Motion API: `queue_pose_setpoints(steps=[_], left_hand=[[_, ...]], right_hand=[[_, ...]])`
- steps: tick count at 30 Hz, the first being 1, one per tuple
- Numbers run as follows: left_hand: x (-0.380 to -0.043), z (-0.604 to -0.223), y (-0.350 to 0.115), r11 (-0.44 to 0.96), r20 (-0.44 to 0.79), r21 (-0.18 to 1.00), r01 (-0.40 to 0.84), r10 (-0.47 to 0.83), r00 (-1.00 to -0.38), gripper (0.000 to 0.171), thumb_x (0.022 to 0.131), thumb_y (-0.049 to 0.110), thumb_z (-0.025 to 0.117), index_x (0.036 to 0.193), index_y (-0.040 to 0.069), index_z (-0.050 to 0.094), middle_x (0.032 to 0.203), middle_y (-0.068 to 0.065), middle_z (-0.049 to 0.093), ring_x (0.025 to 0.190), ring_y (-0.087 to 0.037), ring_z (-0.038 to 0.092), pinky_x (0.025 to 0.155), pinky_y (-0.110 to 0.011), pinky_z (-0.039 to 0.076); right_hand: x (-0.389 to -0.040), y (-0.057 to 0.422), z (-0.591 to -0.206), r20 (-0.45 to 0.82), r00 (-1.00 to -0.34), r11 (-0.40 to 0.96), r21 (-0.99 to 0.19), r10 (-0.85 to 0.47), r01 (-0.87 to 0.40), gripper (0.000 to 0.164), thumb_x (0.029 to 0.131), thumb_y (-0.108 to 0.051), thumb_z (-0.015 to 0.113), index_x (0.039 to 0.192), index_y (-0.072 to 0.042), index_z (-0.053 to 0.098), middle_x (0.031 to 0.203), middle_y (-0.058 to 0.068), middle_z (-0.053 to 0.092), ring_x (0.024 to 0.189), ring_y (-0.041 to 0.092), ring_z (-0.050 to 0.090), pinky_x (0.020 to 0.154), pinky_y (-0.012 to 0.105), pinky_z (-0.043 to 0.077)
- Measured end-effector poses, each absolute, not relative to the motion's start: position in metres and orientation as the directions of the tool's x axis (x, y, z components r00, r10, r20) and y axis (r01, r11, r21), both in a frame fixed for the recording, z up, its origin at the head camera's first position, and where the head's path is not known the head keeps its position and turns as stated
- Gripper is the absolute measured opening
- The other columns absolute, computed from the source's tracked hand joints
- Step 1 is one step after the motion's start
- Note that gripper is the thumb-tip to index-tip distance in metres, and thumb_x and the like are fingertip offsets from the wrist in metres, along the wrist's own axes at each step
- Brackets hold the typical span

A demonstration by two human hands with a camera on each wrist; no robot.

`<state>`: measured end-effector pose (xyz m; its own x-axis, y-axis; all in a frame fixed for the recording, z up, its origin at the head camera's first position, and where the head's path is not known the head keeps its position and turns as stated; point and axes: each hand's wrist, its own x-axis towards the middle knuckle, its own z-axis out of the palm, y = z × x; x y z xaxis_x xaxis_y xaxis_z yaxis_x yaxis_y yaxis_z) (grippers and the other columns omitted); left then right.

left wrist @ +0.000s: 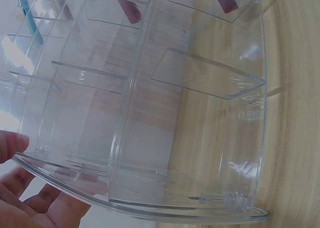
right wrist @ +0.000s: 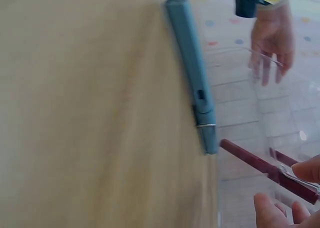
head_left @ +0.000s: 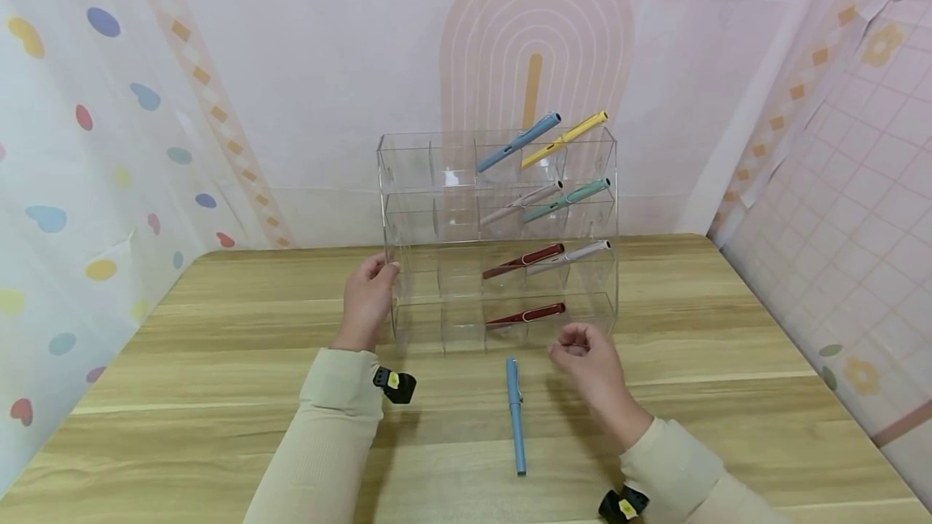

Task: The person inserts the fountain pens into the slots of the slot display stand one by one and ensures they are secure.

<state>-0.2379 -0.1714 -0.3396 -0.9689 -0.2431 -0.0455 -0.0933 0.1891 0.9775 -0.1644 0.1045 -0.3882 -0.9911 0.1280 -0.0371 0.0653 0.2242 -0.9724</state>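
Observation:
A clear acrylic pen rack [head_left: 460, 310] with stepped, divided rows stands on the table. My left hand [head_left: 370, 293] grips its left side panel, thumb on one face and fingers on the other, as the left wrist view shows. One dark red pen [head_left: 526, 315] lies slanted in the bottom row. Just in front of that pen's capped end is my right hand [head_left: 593, 362], its fingers loosely bent. In the right wrist view the thumb [right wrist: 307, 169] and fingers [right wrist: 270, 211] stand apart near the pen; contact cannot be made out. A blue pen [head_left: 515, 419] lies on the table before the rack.
Higher rows hold a blue pen [head_left: 518, 142], a yellow pen [head_left: 564, 140], a green pen [head_left: 568, 200], a pale grey pen [head_left: 523, 202], another dark red pen [head_left: 523, 262] and a pale lilac pen [head_left: 571, 257]. Behind the wooden table [head_left: 218, 395] hangs a patterned curtain [head_left: 328, 87].

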Motion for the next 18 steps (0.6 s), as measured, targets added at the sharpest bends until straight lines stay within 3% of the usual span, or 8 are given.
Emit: queue_pose_setpoints(steps=[6, 18], left_hand=[[-0.239, -0.340, -0.172, 0.181, -0.051, 0.979, -0.097, -0.240, -0.969, 0.039, 0.101, 0.021, 0.044, 0.136, 0.003, 0.050, 0.130, -0.013, 0.050, 0.113, -0.024, 0.041, 0.082, -0.033, 0.037], [-0.240, -0.342, -0.171, 0.179, -0.057, 0.978, -0.105, -0.254, -0.966, 0.038, 0.100, 0.022, 0.045, 0.134, 0.004, 0.051, 0.128, -0.012, 0.051, 0.110, -0.023, 0.041, 0.084, -0.037, 0.040]], right_hand=[[-0.163, 0.103, -0.394, -0.047, -0.998, 0.327, -0.943, 0.038, 0.057, 0.037, 0.080, -0.002, 0.067, 0.113, 0.009, 0.055, 0.108, 0.021, 0.058, 0.095, 0.026, 0.058, 0.078, 0.032, 0.049], [-0.167, 0.094, -0.398, -0.085, -0.994, 0.398, -0.916, -0.063, 0.053, 0.042, 0.077, -0.003, 0.071, 0.115, 0.010, 0.058, 0.101, 0.016, 0.060, 0.088, 0.023, 0.058, 0.070, 0.032, 0.051]])
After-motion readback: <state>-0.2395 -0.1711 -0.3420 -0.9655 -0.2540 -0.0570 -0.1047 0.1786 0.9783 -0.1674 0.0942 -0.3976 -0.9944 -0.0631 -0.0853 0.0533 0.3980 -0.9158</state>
